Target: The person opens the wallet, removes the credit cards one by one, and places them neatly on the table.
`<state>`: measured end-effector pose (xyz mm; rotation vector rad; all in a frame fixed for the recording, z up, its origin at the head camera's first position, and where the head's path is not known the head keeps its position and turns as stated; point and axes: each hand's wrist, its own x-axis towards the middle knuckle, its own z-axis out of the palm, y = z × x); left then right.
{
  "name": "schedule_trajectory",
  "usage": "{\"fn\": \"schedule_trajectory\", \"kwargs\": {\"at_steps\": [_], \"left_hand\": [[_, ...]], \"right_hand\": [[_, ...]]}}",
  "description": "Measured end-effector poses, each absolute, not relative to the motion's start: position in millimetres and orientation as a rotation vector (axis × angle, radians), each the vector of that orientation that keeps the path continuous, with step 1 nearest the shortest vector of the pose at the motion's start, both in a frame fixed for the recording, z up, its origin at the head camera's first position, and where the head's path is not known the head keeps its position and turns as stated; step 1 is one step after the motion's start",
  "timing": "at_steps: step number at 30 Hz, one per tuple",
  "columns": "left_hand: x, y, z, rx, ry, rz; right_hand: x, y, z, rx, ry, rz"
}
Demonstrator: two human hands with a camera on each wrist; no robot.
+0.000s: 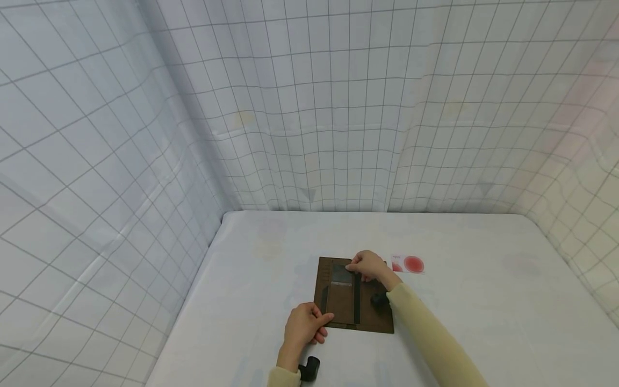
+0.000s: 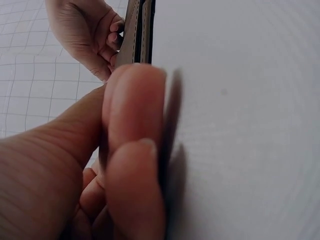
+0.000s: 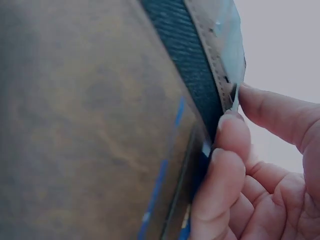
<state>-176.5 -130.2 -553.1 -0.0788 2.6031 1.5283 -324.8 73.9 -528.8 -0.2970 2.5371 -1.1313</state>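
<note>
Best hold the near edge steady with your left hand [image 1: 304, 325], which pinches the brown wallet [image 1: 340, 306] spread on the table [image 1: 232, 322]. Farther off, work gently to avoid creases: your right hand [image 1: 368, 265], nearly closed, pinches clear plastic [image 3: 232, 50]. Rightward lies a red-and-white card [image 1: 408, 264].

A curtained booth, shown by gridded white curtains [image 1: 319, 107] around a white-covered table [image 1: 261, 258].

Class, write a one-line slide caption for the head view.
Left hand holds the near edge of an open brown folder; right hand pinches a clear sheet on it.
</note>
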Motion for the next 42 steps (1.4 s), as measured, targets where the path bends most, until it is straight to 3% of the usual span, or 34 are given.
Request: {"fn": "schedule_trajectory", "kwargs": {"at_steps": [42], "left_hand": [[-175.1, -130.5, -550.8, -0.083, 2.602, 1.529]], "right_hand": [[-329.4, 68.6, -524.9, -0.226, 2.539, -1.191]]}}
